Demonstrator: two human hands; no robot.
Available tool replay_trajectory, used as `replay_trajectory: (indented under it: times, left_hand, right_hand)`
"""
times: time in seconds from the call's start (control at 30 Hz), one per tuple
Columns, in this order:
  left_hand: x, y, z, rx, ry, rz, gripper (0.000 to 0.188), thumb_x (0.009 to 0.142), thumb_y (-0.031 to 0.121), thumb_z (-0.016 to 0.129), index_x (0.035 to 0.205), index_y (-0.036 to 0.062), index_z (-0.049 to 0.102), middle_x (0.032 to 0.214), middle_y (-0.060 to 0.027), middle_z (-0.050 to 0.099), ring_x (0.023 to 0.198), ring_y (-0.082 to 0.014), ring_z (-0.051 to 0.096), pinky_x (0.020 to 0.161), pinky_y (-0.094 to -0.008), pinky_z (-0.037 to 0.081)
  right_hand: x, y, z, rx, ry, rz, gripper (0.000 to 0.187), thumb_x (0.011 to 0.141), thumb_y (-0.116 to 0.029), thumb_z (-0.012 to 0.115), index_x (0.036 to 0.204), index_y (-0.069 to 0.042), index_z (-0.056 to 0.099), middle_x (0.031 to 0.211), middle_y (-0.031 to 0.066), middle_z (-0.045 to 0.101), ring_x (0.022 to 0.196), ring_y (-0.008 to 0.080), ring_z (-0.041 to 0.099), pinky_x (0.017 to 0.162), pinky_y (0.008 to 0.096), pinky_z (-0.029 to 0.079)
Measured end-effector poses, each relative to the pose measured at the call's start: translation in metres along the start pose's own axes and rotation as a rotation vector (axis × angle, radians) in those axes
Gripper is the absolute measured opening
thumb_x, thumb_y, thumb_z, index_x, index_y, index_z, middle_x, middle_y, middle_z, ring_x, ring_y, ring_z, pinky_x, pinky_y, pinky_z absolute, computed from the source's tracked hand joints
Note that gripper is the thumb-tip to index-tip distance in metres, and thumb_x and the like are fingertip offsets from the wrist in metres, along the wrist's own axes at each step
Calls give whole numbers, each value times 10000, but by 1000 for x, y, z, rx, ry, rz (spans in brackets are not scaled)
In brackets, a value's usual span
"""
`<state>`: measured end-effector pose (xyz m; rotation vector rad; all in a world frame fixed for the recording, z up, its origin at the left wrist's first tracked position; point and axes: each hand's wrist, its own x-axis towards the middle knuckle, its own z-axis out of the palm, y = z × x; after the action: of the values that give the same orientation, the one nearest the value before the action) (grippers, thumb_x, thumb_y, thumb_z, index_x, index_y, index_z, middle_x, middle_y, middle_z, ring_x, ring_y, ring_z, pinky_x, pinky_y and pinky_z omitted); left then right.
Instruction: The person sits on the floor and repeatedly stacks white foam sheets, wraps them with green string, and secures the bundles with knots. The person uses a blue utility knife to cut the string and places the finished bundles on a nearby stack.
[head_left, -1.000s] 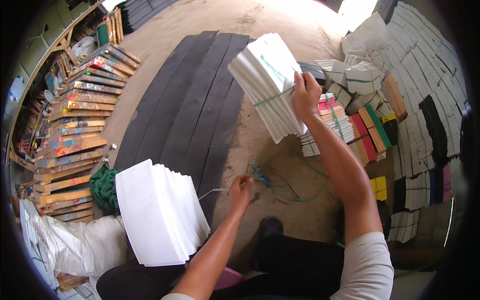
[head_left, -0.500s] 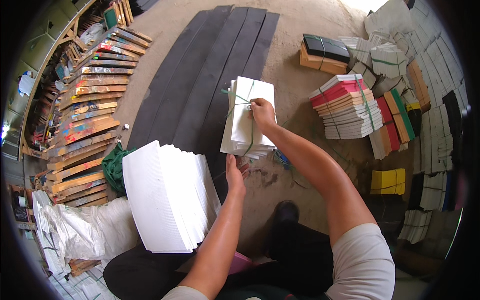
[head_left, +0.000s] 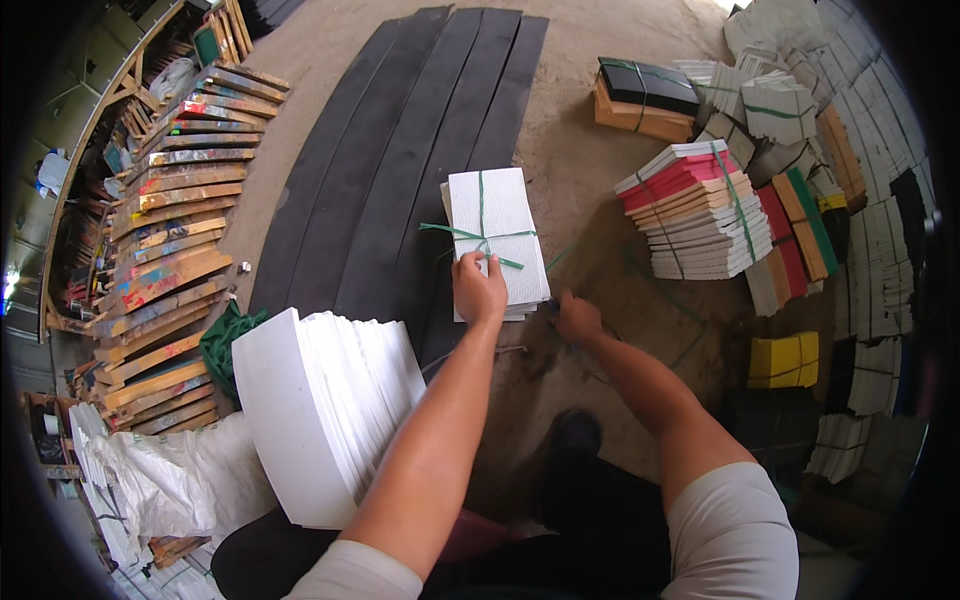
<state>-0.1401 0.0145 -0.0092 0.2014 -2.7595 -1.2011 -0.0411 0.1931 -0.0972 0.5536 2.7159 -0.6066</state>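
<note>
A bundle of white ridged sheets [head_left: 510, 208] lies in front of me, with its lower end toward me. A green strap [head_left: 483, 205] crosses it both ways and is tied in a knot on top, its loose ends sticking out. My left hand [head_left: 480, 290] rests on the bundle's near part, fingertips closed at the knot on the strap. Just off the bundle's near right corner, my right hand [head_left: 578, 320] is low by the floor with curled fingers. A small dark bluish thing shows at its fingertips, too little visible to name.
A tall stack of loose white sheets [head_left: 300, 420] leans at my left leg. Long dark boards [head_left: 375, 170] lie beyond, with a row of paint-stained wood pieces [head_left: 185, 210] farther left. Strapped coloured bundles [head_left: 700, 215] and a yellow bundle [head_left: 783, 360] stand at the right.
My right hand has left the strap and dropped to the floor beside the bundle. My left hand has risen from the bundle's near edge onto the knot. The bundle now lies flatter.
</note>
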Motion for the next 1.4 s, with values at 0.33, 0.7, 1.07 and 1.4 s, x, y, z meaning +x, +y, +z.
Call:
replay_trajectory:
  times: [0.33,0.7,1.07,1.4]
  left_hand:
    - [42,5,7,285,-228,22,302,965,357,713,1079,89,635,1123,-128,704,976,-391,711,799,-525,564]
    - [36,-15,32,-313,-222,-315,170,1031,200,634,996,34,654,821,-85,726,698,-216,679,656,-395,514]
    - [27,-21,19,-607,-321,-420,242,1035,220,651,1082,-7,717,693,-56,663,426,-111,540,391,-300,392]
    - [23,-20,16,-525,-357,-400,248,1048,239,625,1121,15,703,731,-40,647,456,-96,542,424,-280,431]
  right_hand:
    - [10,40,-34,97,262,155,268,743,-247,843,962,-100,794,1095,215,717,1036,393,702,886,485,563]
    - [74,4,-167,1417,731,-208,136,913,-89,722,935,-42,597,904,61,593,887,255,646,823,394,504]
    - [91,-20,-184,588,418,-93,248,804,-84,731,1042,-64,663,965,198,749,934,350,733,795,420,537]
    - [87,13,-152,1022,103,-57,292,871,-172,771,1125,-30,796,967,50,786,876,123,687,792,321,526]
